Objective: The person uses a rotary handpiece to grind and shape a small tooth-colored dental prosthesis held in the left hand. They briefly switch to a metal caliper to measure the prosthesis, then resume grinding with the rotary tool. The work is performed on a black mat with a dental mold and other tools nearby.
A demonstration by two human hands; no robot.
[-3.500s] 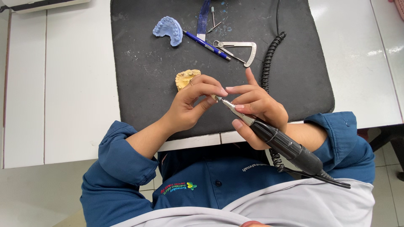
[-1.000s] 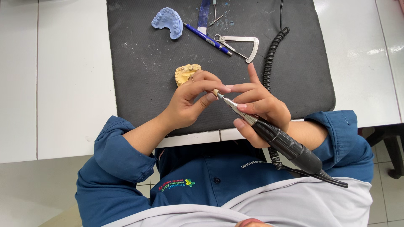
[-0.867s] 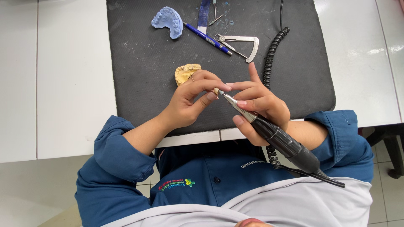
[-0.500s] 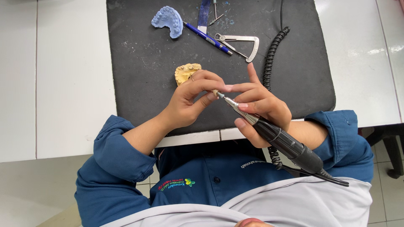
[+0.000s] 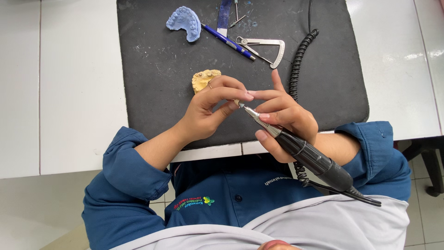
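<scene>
A dental lab bench — blue tooth cast (image 5: 185, 22) and yellow tooth cast (image 5: 203, 79) on a black mat (image 5: 157, 69), measuring caliper (image 5: 270, 48) near the mat's far edge — and a corded rotary handpiece (image 5: 307, 155).

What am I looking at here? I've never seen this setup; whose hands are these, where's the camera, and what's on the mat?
No machine: a person's two bare hands, filmed looking down from a camera on their head. The right hand holds a black corded handpiece, its tip meeting a small piece pinched in the left hand. Both hover over a dark mat on a white table. On the mat lie a yellow tooth cast, a blue tooth cast, a blue pen, a metal caliper and a coiled cord.
</scene>
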